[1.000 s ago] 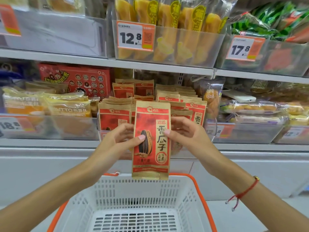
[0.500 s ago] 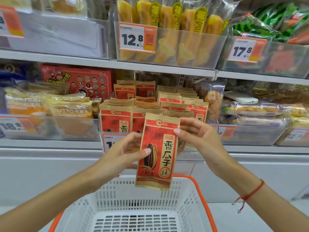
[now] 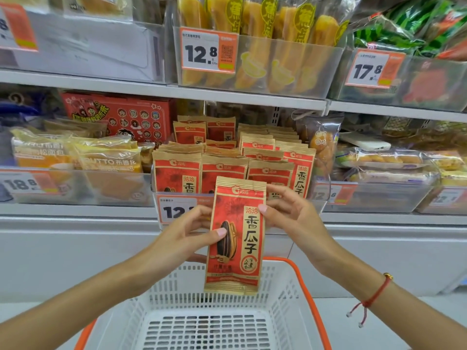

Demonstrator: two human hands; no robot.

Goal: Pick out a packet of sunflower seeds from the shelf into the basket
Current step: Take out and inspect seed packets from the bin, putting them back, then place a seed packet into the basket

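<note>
Above the basket (image 3: pixel 285 296), both hands (image 3: pixel 288 218) grip a packet (image 3: pixel 236 238).

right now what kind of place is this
Most likely a shop's snack aisle: shelves of packaged snacks, price tags on the bins, and a shopping basket below the seed packet that both hands hold.

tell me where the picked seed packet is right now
In the head view, centre: the seed packet is held upright between both hands, above the basket's far rim.
</note>
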